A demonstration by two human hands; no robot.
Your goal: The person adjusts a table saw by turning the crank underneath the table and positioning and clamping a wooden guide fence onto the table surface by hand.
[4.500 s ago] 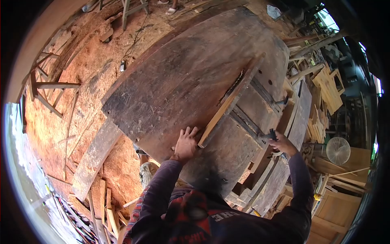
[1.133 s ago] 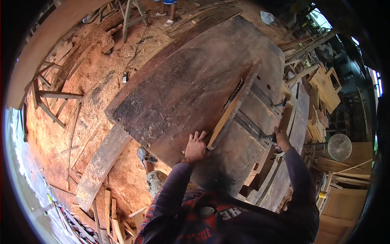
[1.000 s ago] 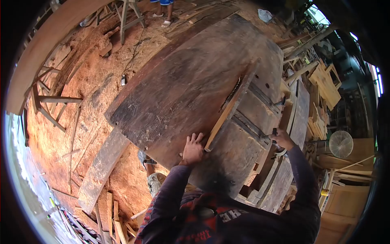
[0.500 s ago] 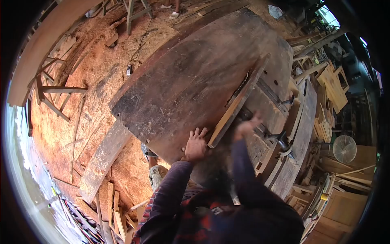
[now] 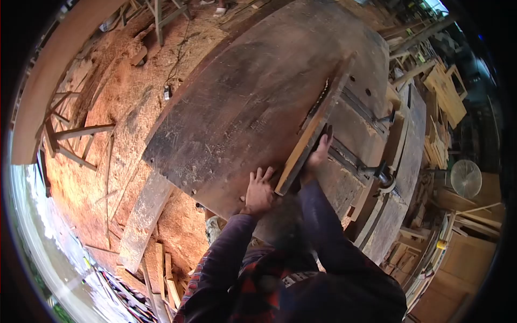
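My left hand [image 5: 259, 191] lies on the dark, worn tabletop [image 5: 231, 113], fingers spread, beside the near end of a long wooden fence board [image 5: 307, 153]. On the board's right side is my right hand [image 5: 319, 156], against its face with the fingers closed. A dark tip [image 5: 329, 131] shows just past those fingers; what it belongs to is hidden. Left of the board, a toothed blade edge [image 5: 321, 99] shows in a slot in the tabletop. Two metal bars run right from the board, ending at a near clamp [image 5: 383, 175] and a far clamp [image 5: 386, 119].
Sawdust covers the floor [image 5: 140, 199] at left, with wooden trestles [image 5: 83, 131] and a long plank [image 5: 29, 134]. A board [image 5: 142, 223] extends from the table's near left corner. Stacked timber [image 5: 439, 145] and a round fan [image 5: 466, 178] stand at right. A person's foot [image 5: 219, 12] shows at the top.
My right hand, blurred earlier and apart from the board, has moved up and left against its right face. My left hand stays in place on the tabletop. The view has shifted slightly.
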